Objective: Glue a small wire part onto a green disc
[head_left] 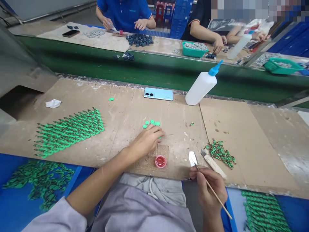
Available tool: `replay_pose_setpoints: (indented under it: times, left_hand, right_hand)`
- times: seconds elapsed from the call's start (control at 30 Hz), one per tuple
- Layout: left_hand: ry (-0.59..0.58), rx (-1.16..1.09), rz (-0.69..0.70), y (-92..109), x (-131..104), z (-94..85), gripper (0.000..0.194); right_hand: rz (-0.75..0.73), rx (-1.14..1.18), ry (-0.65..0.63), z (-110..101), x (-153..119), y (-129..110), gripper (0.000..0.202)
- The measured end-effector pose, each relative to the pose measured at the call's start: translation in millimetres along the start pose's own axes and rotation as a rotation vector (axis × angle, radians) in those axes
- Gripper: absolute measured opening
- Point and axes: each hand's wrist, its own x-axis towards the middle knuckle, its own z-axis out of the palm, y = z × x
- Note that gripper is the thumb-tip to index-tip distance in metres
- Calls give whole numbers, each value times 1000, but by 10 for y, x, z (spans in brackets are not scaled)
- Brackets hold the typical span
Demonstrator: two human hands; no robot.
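Note:
My left hand (147,139) rests low over the cardboard with its fingers curled. A bit of green shows between its thumb and forefinger, looking like one of the small green discs (152,121) lying loose just beyond the fingers. Below that hand stands a small round cup of red liquid (160,161) on a brown square mat (163,149). My right hand (211,185), at the front edge of the table, grips a thin wooden stick (220,202) slanting down to the right. By its fingertips lies a white flat piece (192,158), and beside it a pale-handled tool (214,165).
Rows of green pieces (70,133) cover the left, and a heap of small green-brown parts (220,153) lies right. A phone (158,94) and a white squeeze bottle (201,87) stand behind. Blue bins (78,180) sit below the edge. Co-workers' hands (142,24) work across the barrier.

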Motion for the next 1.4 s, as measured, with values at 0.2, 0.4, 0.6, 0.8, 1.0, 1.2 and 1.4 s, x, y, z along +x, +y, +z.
replay_pose_setpoints:
  times: [0.2,0.4,0.6,0.8,1.0,1.2,1.4]
  left_hand:
    - [89,33,-96,-68,-37,-6,11]
    - [50,-39,-107,-112,4,-69,18]
    - [-8,59,-76,-106,-2,-134,25]
    - [201,-369,-257,-130,-37,-117,28]
    - [294,-878,-503,-123,-106,-147,13]
    - [368,-1635,-736,4,-239,-285,16]
    - [457,-1720,-804,75,-335,-283,11]
  right_hand:
    - [15,-69,-30,43,80,120,19]
    - [79,-61,-70,-32,101,171,20]
    - [99,-61,-96,-31,70,195,19]
    - [149,-51,-79,-49,70,212,23]
    - [156,-66,-29,27,80,107,28]
    - [146,-111,-48,47,86,68,28]
    - [117,-133,-63,48,96,61,26]
